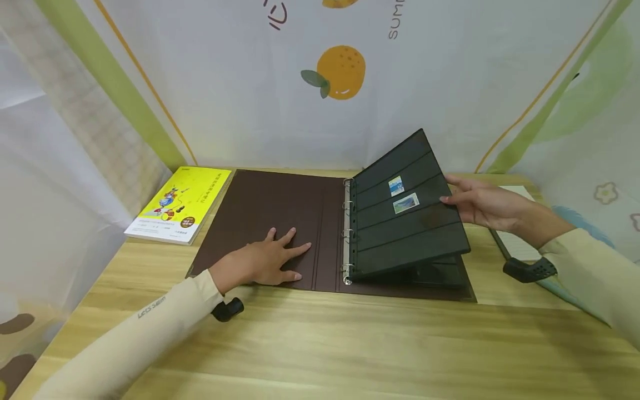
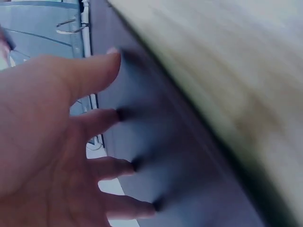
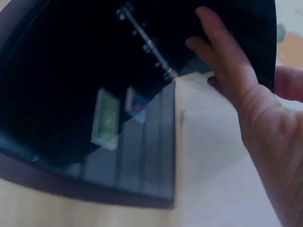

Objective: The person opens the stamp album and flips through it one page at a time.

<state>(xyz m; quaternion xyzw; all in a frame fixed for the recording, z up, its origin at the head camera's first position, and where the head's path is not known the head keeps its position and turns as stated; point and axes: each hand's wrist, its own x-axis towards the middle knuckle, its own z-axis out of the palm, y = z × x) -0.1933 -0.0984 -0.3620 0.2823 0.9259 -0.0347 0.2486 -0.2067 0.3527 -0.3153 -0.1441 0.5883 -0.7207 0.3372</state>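
Note:
A ring-bound stamp album lies open on the table, its dark brown cover (image 1: 260, 203) flat at the left. My left hand (image 1: 267, 258) rests on that cover with fingers spread; the left wrist view shows its fingertips (image 2: 142, 208) pressed to the brown surface. Black stock pages (image 1: 400, 239) rise at a slant from the metal rings (image 1: 347, 233). Two small stamps, one blue and white (image 1: 396, 186) and one greenish (image 1: 405, 203), sit in the raised page's strips. My right hand (image 1: 487, 205) pinches the page's outer edge, thumb on the stamp side, other fingers behind.
A yellow book (image 1: 195, 191) lies left of the album. Partly under the right forearm is a lined notepad (image 1: 517, 239). Behind the wooden table (image 1: 320, 344) hangs a white fabric (image 1: 240, 100) printed with oranges.

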